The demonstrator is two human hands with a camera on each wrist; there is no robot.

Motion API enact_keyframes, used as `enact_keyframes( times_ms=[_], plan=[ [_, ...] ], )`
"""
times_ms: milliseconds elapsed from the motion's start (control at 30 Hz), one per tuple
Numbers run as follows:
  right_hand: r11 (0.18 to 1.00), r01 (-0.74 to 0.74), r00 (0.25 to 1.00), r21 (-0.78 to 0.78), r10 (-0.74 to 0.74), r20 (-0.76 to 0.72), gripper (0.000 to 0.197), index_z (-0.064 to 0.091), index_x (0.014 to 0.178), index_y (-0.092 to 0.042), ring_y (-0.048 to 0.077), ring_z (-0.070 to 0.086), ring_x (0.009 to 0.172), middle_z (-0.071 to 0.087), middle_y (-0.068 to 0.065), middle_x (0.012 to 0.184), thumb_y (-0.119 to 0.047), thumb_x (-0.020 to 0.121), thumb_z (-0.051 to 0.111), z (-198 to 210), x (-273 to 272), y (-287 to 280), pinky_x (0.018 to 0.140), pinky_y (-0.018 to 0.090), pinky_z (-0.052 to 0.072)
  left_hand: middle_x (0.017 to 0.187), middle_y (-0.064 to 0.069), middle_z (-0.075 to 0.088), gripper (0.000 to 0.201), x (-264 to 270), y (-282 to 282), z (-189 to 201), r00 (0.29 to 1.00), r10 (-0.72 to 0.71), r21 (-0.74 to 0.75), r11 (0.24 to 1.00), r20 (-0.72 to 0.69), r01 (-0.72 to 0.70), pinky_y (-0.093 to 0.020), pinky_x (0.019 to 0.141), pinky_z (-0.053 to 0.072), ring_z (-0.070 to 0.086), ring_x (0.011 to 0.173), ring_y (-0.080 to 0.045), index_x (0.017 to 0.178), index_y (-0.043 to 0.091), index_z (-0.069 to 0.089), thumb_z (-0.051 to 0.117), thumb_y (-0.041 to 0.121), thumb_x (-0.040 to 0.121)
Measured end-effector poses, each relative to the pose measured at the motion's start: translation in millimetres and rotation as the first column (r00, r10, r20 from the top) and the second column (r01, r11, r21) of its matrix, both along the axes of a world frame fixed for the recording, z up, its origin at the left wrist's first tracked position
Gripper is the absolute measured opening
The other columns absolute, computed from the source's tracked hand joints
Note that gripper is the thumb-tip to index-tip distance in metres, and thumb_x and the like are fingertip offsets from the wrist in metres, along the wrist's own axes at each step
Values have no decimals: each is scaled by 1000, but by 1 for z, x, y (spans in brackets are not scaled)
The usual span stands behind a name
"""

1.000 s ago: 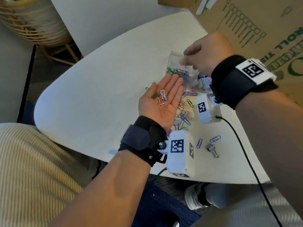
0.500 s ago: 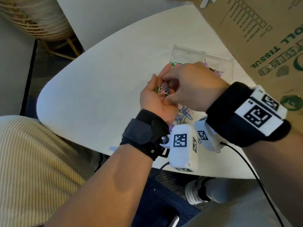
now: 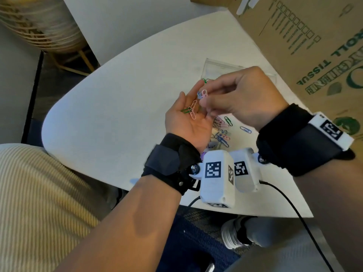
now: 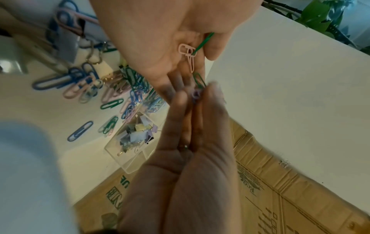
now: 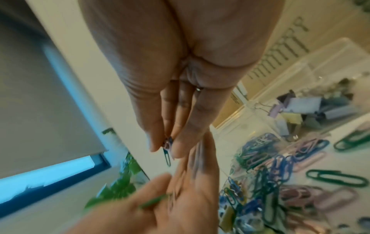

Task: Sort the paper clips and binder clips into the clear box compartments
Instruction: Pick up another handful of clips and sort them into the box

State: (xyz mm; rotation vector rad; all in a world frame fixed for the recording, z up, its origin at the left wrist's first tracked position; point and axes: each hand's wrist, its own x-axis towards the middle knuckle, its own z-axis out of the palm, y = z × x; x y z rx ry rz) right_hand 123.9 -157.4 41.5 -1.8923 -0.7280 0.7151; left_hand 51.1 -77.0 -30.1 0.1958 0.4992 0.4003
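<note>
The left hand [image 3: 189, 122] lies palm up, fingers relaxed, cradling a pink paper clip [image 3: 193, 110] whose long axis runs from 12 to 6 o'clock. At its 2 o'clock, the right hand [image 3: 241, 99] pinches a small bunch of clips [image 3: 203, 94] above the left fingertips. The clear box [image 4: 132, 139] sits on the white table [image 3: 117, 99] beyond the hands.

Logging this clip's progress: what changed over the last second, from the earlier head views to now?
The right hand came back from the clear box to the left palm and now pinches a few paper clips lifted from it. The left hand stayed open, palm up, with a pink paper clip and a green one left on it. The box and the loose pile stayed put.
</note>
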Motion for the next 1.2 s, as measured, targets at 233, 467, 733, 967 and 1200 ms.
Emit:
enact_keyframes(
  times_ms=[233,467,733,967,1200],
  plan=[
    [955,284,936,87,-296,192,15,74,92,-7,18,62,61,72,12,78,-8,78,77,2,45,16,68,35,60,113,-21,64,43,-6,6,-5,1000,3,-77,997,18,-2,-40,102,43,58,114,-29,112,-2,60,31,28,101],
    [942,139,863,-307,36,504,35,72,107,-27,10,64,87,71,-6,93,-36,74,80,-4,57,30,78,21,44,112,-19,67,31,-4,8,-4,1000,-12,-75,997,11,13,-38,97,48,64,106,-30,114,-2,60,40,17,100],
    [850,-143,772,-507,416,480,9,71,80,-24,11,58,73,64,-9,73,-32,77,73,6,-7,15,62,22,43,96,-12,68,43,-1,2,-4,998,-58,10,998,-9,58,-37,90,51,64,99,-25,126,4,56,33,32,102],
    [888,-130,772,-440,369,517,10,75,85,-23,14,60,82,67,-6,84,-19,80,66,-19,-22,12,71,23,39,116,-16,66,46,-4,-7,-11,997,-81,-83,993,1,81,-46,109,33,53,121,-30,126,8,56,33,39,101],
    [935,-124,899,-332,247,362,13,68,78,-23,12,64,78,70,-5,90,-14,72,75,-17,-9,4,77,32,54,85,-7,69,34,1,-16,-6,995,-102,-50,993,9,103,-38,110,34,60,104,-23,100,10,63,37,32,101]
  ],
)
